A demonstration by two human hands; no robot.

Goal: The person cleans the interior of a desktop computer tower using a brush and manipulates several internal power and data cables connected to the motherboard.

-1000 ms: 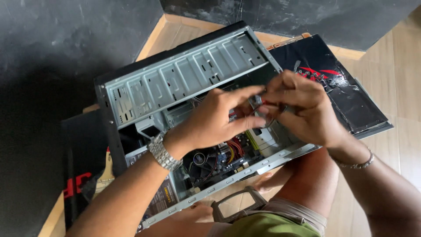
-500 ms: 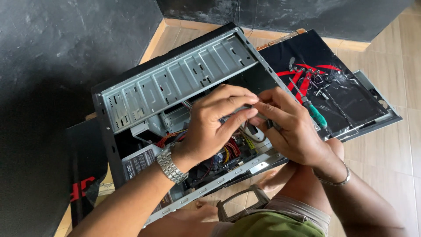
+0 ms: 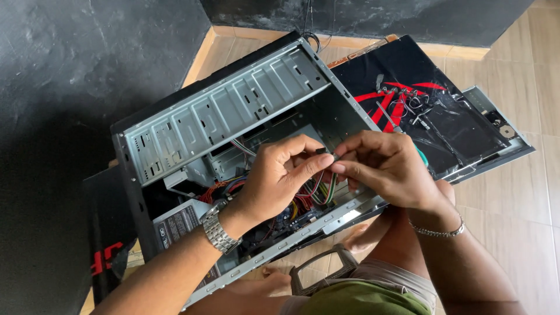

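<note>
Now both hands, L (image 3: 280, 181) & R (image 3: 388, 169), pinch 1 small connector (image 3: 324, 156) above PC case (image 3: 221, 111).

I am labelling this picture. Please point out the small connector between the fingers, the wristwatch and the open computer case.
small connector (image 3: 324, 153), head view, its dark top end between the fingertips.
wristwatch (image 3: 218, 228), head view, its metal band.
open computer case (image 3: 233, 105), head view, its grey metal side wall.
</note>
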